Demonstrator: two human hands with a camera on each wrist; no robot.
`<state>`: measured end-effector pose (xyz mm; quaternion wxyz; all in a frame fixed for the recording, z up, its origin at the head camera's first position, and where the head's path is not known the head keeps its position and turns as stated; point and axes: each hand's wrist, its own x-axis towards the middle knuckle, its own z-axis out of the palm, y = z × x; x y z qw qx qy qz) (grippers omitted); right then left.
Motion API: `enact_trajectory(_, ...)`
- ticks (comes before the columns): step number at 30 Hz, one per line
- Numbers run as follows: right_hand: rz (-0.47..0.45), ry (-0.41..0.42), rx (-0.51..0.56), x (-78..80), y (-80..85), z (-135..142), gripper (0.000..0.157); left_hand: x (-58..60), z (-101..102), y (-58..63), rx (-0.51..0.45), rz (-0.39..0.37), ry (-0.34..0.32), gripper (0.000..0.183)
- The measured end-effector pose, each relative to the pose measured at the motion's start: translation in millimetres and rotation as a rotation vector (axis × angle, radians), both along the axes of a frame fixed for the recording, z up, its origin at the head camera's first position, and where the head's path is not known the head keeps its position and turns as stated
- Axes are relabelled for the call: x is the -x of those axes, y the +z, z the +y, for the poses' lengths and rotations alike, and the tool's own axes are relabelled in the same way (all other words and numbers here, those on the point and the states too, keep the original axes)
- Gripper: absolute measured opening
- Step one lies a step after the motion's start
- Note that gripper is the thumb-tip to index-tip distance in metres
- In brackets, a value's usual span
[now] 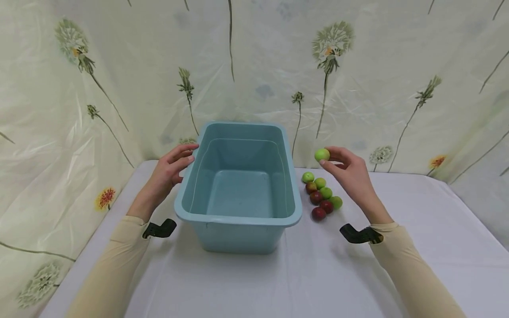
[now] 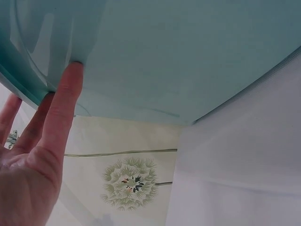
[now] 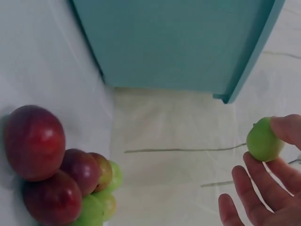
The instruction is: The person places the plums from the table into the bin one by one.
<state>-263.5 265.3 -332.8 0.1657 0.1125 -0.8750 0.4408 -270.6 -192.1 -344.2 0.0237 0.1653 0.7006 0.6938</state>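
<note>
My right hand (image 1: 350, 170) pinches a green plum (image 1: 322, 154) between thumb and fingertips, raised above the table to the right of a blue plastic tub (image 1: 238, 221). In the right wrist view the same plum (image 3: 264, 140) shows at the fingertips, the other fingers spread. Below that hand lies a group of fruit: red plums (image 1: 318, 214) nearer me and green plums (image 1: 308, 177) mostly farther back. My left hand (image 1: 165, 174) rests against the tub's left side. In the left wrist view its extended fingers (image 2: 63, 106) touch the outer wall below the rim.
A white cloth (image 1: 397, 265) covers the table. Behind it hangs a pale sheet (image 1: 254, 53) printed with dandelions, close to the tub's far end. Inside, the tub's floor (image 1: 242, 194) shows bare. A black wrist mount (image 1: 359, 234) sits on each sleeve.
</note>
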Motion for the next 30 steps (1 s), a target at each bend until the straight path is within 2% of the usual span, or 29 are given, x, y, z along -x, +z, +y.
enact_trajectory(8, 0.041, 0.009, 0.103, -1.1, 5.4, -12.3, 0.042, -0.8, -0.9, 0.3, -0.008, -0.004, -0.008, 0.044)
enact_trajectory(18, 0.086, 0.057, 0.173, 0.4, 9.5, -26.7, 0.042, -2.9, -1.4, 1.3, -0.008, -0.012, -0.009, 0.045)
enact_trajectory(23, 0.085, 0.077, 0.178, -7.7, 24.0, -35.6, 0.041, -2.4, -0.8, 2.2, 0.008, -0.012, -0.005, 0.045)
enact_trajectory(25, 0.087, 0.078, 0.176, -6.8, 26.2, -36.7, 0.041, -1.9, -0.3, 2.3, 0.013, -0.012, -0.004, 0.046)
enact_trajectory(30, 0.086, 0.077, 0.195, 4.9, 19.4, -33.4, 0.043, -1.3, 0.0, 0.9, 0.018, -0.012, 0.002, 0.046)
